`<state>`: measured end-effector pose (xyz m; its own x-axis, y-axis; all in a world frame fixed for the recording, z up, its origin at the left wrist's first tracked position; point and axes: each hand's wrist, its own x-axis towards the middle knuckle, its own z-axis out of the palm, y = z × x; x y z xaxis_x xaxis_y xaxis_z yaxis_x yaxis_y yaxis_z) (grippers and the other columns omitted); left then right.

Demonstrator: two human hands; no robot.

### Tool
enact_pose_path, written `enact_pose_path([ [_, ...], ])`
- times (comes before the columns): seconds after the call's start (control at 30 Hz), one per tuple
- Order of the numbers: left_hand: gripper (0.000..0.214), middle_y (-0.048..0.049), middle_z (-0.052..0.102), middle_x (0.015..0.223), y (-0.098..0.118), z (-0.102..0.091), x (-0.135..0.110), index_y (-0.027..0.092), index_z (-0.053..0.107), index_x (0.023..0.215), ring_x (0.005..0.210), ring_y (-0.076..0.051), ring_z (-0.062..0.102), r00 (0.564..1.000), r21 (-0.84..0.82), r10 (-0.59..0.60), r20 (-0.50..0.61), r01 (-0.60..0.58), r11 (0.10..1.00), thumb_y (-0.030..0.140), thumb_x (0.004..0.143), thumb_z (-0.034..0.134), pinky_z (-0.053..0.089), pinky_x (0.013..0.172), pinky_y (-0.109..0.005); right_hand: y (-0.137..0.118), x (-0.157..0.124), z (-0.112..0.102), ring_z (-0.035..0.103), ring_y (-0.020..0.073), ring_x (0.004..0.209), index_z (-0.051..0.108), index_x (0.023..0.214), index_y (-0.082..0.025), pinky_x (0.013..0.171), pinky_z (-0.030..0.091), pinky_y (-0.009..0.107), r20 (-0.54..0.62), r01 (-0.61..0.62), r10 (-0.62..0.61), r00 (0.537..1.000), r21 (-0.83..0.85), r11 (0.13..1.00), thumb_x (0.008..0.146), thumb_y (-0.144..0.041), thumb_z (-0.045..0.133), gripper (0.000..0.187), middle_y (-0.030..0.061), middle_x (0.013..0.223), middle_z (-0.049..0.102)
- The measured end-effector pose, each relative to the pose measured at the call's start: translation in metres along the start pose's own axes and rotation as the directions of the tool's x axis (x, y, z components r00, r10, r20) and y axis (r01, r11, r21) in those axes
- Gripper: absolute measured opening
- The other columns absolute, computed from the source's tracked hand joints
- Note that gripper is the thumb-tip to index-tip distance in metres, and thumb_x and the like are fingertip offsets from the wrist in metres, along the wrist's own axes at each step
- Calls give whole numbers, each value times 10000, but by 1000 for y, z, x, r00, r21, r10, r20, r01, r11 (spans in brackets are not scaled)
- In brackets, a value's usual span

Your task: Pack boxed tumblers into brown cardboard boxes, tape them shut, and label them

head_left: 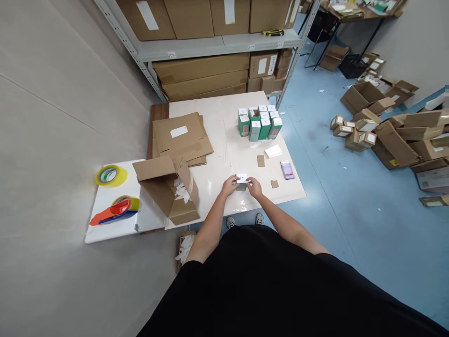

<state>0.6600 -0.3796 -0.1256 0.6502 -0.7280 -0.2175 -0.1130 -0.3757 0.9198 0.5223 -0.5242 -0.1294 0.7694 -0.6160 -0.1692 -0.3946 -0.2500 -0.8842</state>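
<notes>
Pinching one white-topped box (242, 186) at near edge of surface (287, 192), with fingers of left hand (229, 186) and right hand (255, 188) on opposite sides. Probably closing lid (242, 177); calls next for pressing it flat. Count about ten green boxes (264, 129) behind (overlapping, so approximate), two cardboard scraps (260, 161).

Two hands (229, 185), two shoes (230, 222), two yellow tape rolls (121, 176) and two small cardboard scraps (260, 161) are showing. One white-topped carton (242, 179) is being held, and about ten green-and-white cartons (265, 128) are standing together. One open cardboard box (154, 187) and one purple pack (287, 171) are sharing the white table (222, 117), and one orange tape dispenser (114, 210) is lying nearby.
</notes>
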Motion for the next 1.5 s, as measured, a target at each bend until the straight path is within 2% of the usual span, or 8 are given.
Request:
enact_pose_path([
  [0.1,371,-117,568,1554,-2,1,0,216,774,1201,1211,-257,700,1000,9,3,-10,-3,1000,152,839,729,560,1090,-430,0,-1,-1,691,267,1038,695,1018,-264,1014,552,449,-12,-1,1,1000,3,1000,853,-267,586,198,57,1165,740],
  [0.3,359,-133,550,1580,-7,4,-4,191,808,1156,1400,-318,589,1000,-34,-22,-4,22,999,243,800,821,505,1169,-426,3,0,-3,703,284,1102,705,904,-274,1073,528,474,10,-68,67,998,34,997,779,-280,667,130,31,1131,768],
  [0.57,528,-110,682,1439,-7,13,-4,154,752,1299,1271,-266,682,991,-196,-67,-115,44,980,62,787,660,513,1159,-422,-7,14,20,694,269,1182,686,1038,-234,1068,546,430,55,-128,116,992,307,943,670,-240,578,384,72,1254,740],
  [0.93,612,-67,666,1463,-18,-90,46,173,726,1348,1293,-259,660,934,-196,-29,-357,-44,980,11,769,612,535,1127,-364,-83,110,97,658,266,1177,658,1329,-240,1040,553,428,241,29,-94,966,262,965,759,-225,524,586,59,1252,742],
  [1.13,535,-63,787,1163,-39,-114,73,191,743,1290,1058,-247,721,909,-55,-123,-398,110,992,51,782,655,532,1081,-381,-78,140,128,686,304,1074,628,1395,-261,1053,534,501,281,57,-62,958,26,998,818,-223,607,578,58,1155,763],
  [1.23,523,-60,786,1153,-41,-114,80,212,735,1298,1086,-259,713,908,-40,-129,-399,123,992,67,803,651,516,1095,-396,-72,150,129,695,315,1088,620,1420,-272,1082,515,542,296,44,-40,954,-6,999,831,-236,617,590,54,1161,766],
  [1.33,522,-102,704,1375,-33,-112,77,210,734,1293,1288,-307,637,906,-5,-90,-414,97,995,75,792,675,455,1176,-449,-75,153,120,656,307,1233,613,1438,-280,1155,476,551,335,74,-78,939,25,997,777,-234,660,665,48,1366,706],
  [1.5,553,-129,518,1594,-2,-109,48,223,701,1365,1491,-346,461,834,81,16,-551,34,996,147,817,724,347,1269,-484,-83,128,82,666,319,1241,616,1451,-270,1103,534,525,261,109,-119,958,54,993,786,-296,674,668,106,1522,601],
])
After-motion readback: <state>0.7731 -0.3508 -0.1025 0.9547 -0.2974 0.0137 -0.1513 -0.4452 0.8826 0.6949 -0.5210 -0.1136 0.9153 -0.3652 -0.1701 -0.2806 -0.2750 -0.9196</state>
